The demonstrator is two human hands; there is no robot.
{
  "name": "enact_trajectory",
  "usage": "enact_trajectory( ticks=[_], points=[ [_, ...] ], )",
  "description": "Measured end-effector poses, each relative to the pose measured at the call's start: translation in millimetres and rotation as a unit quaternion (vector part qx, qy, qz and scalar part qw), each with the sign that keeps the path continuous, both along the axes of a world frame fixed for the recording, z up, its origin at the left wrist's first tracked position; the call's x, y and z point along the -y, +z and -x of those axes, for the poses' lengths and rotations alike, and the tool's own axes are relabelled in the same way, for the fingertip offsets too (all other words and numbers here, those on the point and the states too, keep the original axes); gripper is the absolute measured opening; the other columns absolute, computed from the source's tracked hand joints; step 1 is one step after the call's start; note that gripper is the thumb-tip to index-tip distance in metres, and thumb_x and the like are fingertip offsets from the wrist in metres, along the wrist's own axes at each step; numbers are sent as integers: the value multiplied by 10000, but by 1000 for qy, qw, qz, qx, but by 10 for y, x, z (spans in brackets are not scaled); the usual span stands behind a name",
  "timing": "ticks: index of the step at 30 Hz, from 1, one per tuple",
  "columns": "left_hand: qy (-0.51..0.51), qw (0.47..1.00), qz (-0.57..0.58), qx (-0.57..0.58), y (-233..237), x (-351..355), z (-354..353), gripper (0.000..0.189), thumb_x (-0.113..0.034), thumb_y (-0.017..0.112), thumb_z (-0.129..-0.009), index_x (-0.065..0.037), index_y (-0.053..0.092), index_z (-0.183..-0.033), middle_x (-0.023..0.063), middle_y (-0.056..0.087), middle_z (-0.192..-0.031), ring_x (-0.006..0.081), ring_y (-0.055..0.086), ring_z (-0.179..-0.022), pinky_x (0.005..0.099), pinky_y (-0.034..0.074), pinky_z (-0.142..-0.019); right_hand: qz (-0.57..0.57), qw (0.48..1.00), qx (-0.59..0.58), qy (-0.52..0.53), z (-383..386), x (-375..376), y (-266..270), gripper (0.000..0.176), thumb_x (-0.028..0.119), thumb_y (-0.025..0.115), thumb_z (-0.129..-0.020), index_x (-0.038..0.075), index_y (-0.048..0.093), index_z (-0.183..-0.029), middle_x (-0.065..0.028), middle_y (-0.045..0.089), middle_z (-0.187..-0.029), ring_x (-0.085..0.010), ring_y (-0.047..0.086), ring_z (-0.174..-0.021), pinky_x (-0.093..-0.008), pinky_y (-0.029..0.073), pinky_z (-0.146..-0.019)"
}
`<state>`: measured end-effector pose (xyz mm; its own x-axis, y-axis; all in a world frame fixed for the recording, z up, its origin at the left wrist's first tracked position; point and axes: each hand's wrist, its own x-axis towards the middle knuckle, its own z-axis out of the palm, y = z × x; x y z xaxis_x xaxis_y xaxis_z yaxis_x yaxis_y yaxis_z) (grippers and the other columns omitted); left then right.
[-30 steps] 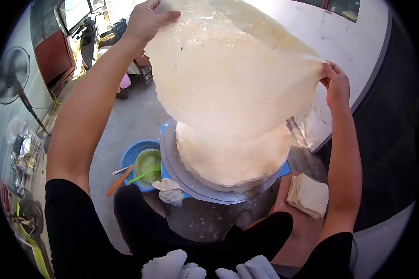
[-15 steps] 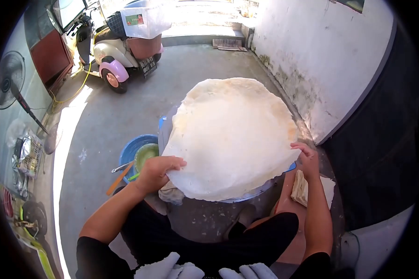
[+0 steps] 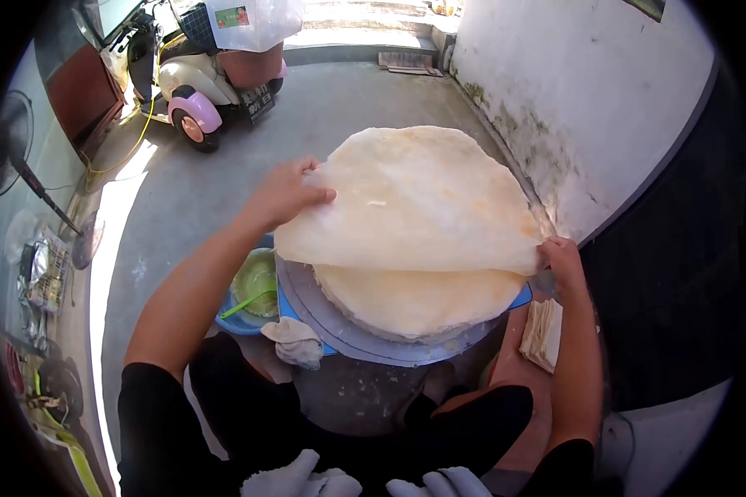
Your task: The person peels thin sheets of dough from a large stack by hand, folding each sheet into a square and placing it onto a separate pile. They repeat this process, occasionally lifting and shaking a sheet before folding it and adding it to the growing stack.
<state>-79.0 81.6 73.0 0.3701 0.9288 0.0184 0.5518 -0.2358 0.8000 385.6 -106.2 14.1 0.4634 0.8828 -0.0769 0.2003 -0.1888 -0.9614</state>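
Note:
A thin, pale round sheet (image 3: 423, 203) is pinched at its left edge by my left hand (image 3: 294, 195) and at its right corner by my right hand (image 3: 562, 263). Its near edge hangs raised across a stack of similar round sheets (image 3: 414, 306). The stack lies on a round grey plate (image 3: 302, 294), whose rim shows at the left and front. My left hand is higher and farther forward than my right. A crumpled cloth (image 3: 297, 341) sits at the plate's front left.
Left of the plate, a green bowl (image 3: 255, 277) with a green-handled tool stands in a blue basin (image 3: 244, 323). Folded pale sheets (image 3: 542, 335) lie at the right. A scooter (image 3: 199, 83) and a fan (image 3: 12, 149) stand farther off; a white wall (image 3: 572, 108) rises right.
My left hand has moved forward and up with the sheet's left edge. The near edge has lifted back, exposing the stack and plate. My right hand has shifted slightly right, still pinching its corner.

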Motion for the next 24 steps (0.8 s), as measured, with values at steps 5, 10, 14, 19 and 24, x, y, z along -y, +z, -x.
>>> enact_trajectory(
  ticks=[5, 10, 14, 19, 24],
  points=[
    [21, 991, 136, -3, -610, -526, -123, 668, -274, 800, -789, 8, 541, -1336, 192, 675, -1142, 244, 661, -980, 367, 531, -806, 44, 969, 235, -62, -7, -170, -273, 160, 134, 698, -821, -22, 678, -795, -4, 642, -720, -66, 537, -603, -245, 417, -543],
    [-53, 994, 97, -18, -780, -317, 102, 692, -218, 790, -803, 9, 500, -1390, 211, 652, -1163, 290, 630, -1063, 387, 496, -921, -23, 973, 211, -88, 111, 121, -336, 200, 146, 761, -792, -25, 660, -821, -51, 654, -718, -102, 573, -582, -263, 450, -551],
    [-58, 997, 45, -30, -808, -262, 112, 624, -153, 767, -803, -43, 536, -1372, 101, 633, -1003, 200, 607, -959, 334, 494, -831, 42, 983, 145, -104, 234, 179, -257, 184, 119, 752, -804, -3, 619, -771, -40, 632, -694, -100, 559, -556, -269, 449, -525],
    [5, 992, -54, -113, -936, -550, 2, 548, -108, 750, -772, -92, 608, -1301, 176, 664, -1171, 291, 636, -1093, 397, 505, -923, 54, 987, 132, -80, 198, 228, -249, 179, 98, 738, -810, 39, 587, -734, -14, 578, -630, -101, 545, -502, -252, 421, -462],
    [3, 972, -120, -202, -833, -621, -165, 464, -73, 699, -792, -97, 634, -1251, 159, 666, -1171, 326, 629, -1091, 425, 505, -923, -14, 992, 50, -116, 147, 270, -260, 175, 64, 723, -812, 61, 576, -718, -11, 563, -621, -88, 526, -497, -244, 406, -449]
  ],
)
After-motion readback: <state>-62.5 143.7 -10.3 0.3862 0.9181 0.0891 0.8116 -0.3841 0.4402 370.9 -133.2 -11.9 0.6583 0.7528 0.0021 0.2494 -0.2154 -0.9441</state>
